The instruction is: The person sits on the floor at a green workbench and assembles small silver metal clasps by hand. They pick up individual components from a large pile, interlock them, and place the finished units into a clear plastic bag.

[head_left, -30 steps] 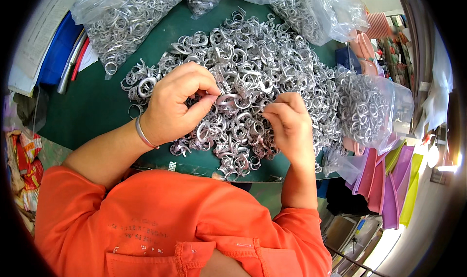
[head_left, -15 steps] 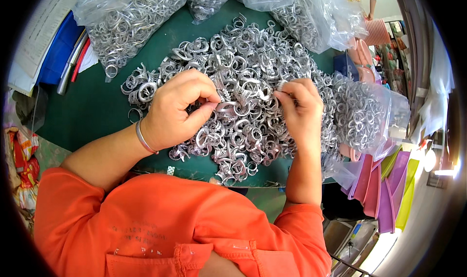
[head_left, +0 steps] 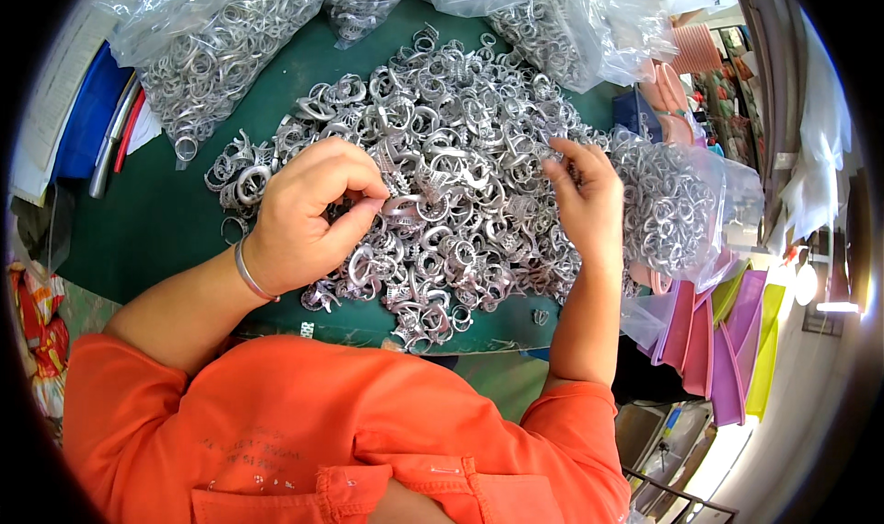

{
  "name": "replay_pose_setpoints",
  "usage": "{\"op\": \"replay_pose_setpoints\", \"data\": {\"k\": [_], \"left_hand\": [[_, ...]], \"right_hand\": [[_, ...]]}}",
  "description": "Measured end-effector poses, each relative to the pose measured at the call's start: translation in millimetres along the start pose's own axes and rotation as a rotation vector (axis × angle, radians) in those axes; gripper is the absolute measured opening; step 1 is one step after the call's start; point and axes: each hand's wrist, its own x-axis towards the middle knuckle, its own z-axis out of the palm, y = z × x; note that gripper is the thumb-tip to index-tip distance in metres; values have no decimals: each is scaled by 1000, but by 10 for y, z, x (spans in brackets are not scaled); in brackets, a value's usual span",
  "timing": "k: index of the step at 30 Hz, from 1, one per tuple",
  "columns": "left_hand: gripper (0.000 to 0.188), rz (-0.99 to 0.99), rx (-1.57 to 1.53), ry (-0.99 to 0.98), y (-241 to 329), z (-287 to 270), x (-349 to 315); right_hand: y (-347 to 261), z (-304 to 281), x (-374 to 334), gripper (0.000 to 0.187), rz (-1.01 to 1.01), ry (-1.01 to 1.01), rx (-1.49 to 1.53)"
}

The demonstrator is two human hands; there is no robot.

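Head view: heap of silver-grey metal rings [head_left: 460, 146] is lying toward three o'clock from the bare left hand [head_left: 311, 213], fingertips meeting narrowly, any held ring hidden, and toward nine from the bare right hand [head_left: 591, 203], fingers parted, seemingly empty.

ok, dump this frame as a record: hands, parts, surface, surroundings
left hand: thumb and forefinger pinched together at the pile; can't tell if anything is held
right hand: thumb and forefinger parted, nothing visibly held
parts: silver-coloured rings, loose heap
surface: dark green tabletop
surroundings: clear plastic bags of rings, far side and right
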Motion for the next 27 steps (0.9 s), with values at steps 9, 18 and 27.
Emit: {"op": "replay_pose_setpoints", "data": {"k": [9, 18, 27], "left_hand": [[18, -23, -12, 10, 21, 0, 5], [16, -10, -6, 3, 1, 4, 4], [16, -7, 13, -12, 20, -9, 7]], "right_hand": [[37, -217, 30, 12, 235, -135, 489], [417, -93, 37, 28, 326, -97, -34], [473, -291, -67, 17, 489, -25, 666]]}}
